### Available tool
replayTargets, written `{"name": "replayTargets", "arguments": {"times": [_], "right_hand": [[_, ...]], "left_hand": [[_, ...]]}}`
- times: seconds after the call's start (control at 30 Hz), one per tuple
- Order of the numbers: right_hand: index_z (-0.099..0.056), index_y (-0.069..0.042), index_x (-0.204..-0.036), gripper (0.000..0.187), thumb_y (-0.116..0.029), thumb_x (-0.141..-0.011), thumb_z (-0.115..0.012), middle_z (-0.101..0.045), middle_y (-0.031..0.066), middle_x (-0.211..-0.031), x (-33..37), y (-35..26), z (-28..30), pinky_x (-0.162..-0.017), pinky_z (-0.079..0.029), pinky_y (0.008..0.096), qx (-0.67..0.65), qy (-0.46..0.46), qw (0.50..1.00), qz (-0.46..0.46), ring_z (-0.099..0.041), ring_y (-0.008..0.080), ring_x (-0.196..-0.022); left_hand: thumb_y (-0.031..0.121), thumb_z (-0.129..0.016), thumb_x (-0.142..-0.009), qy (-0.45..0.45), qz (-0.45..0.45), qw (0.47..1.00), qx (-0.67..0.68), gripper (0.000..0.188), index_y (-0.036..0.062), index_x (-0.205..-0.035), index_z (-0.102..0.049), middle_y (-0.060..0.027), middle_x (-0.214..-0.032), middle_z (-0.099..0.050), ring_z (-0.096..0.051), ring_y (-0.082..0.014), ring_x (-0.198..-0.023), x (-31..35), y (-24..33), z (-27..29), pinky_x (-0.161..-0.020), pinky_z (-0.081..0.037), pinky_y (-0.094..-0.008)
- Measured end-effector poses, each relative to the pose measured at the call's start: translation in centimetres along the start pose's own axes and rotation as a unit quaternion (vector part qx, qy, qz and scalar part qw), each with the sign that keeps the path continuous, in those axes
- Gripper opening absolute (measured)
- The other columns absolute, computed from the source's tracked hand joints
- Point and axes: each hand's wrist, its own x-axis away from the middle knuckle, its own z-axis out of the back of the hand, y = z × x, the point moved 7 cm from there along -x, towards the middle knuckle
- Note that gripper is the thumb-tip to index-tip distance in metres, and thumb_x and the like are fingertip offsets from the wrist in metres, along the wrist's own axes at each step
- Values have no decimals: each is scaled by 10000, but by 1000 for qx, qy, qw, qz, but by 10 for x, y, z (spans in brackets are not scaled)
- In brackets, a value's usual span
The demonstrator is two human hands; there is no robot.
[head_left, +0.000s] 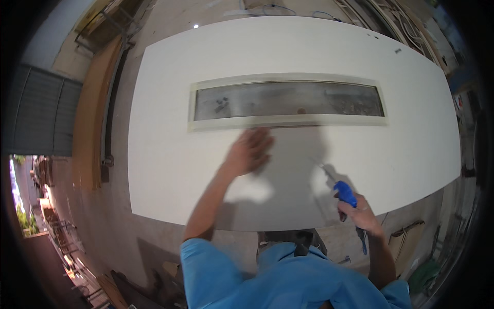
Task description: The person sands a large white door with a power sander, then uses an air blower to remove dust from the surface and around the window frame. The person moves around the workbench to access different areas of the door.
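Observation:
A large white door panel (pixel 288 56) lies flat before me, with a long narrow window (pixel 309 98) set in it. Pale tape (pixel 288 121) frames the glass. My left hand (pixel 250 152) is over the panel just below the window's near edge, its fingers extended and smeared by motion, holding nothing that I can see. My right hand (pixel 360 211), by the panel's near right edge, is wrapped round a blue air blow gun (pixel 345 193). Its thin metal nozzle points up and left over the white surface. A blue hose (pixel 363 242) hangs below that hand.
Left of the panel stands a long brown board (pixel 95 113). Blue hose loops (pixel 278 9) lie on the floor beyond the far edge. Small dark bits (pixel 398 51) sit on the panel's far right. Flat brown pieces (pixel 405 238) lean at the lower right.

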Motion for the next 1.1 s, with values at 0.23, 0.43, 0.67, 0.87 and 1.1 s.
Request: {"name": "replayTargets", "arguments": {"times": [0.23,0.43,0.67,0.87,1.1], "right_hand": [[-629,12,-1220,345,-236,-983,-662,-605,23,-750,-58,-12,-139,-611,-484,286,96,-137,986,-28,-569,106,-637],[-663,11,-1189,313,-182,-949,-715,-608,12,-729,-49,-11,-153,-569,-469,281,62,-136,981,-125,-561,106,-607],[-754,-33,-1155,332,-129,-841,-806,-683,50,-745,21,-12,-17,-596,-496,271,139,-7,956,-258,-646,124,-670],[-768,-25,-1082,265,-126,-841,-810,-717,72,-763,63,6,-26,-617,-502,263,267,-130,905,-304,-669,117,-667],[-736,-10,-1131,308,-136,-858,-802,-718,55,-793,90,47,44,-576,-541,277,133,75,960,-233,-664,118,-633]], "left_hand": [[358,-599,-1004,97,369,918,-107,609,134,-1555,-465,-157,-1650,-370,-314,-347,-1538,216,-185,24,-1240,-211,-602],[475,-621,-930,106,171,979,29,648,114,-1464,-555,-157,-1591,-450,-332,-334,-1533,91,17,-39,-1224,-133,-704],[415,-635,-942,-40,247,961,115,686,45,-1504,-502,-216,-1622,-390,-263,-344,-1563,155,-44,2,-1245,-164,-622],[451,-622,-946,27,159,972,172,742,34,-1533,-445,-199,-1632,-359,-194,-391,-1575,113,68,-28,-1216,-89,-729],[294,-607,-975,115,-97,961,232,474,147,-1425,-586,-108,-1530,-491,-349,-319,-1500,87,193,-46,-1231,-255,-611]]}}
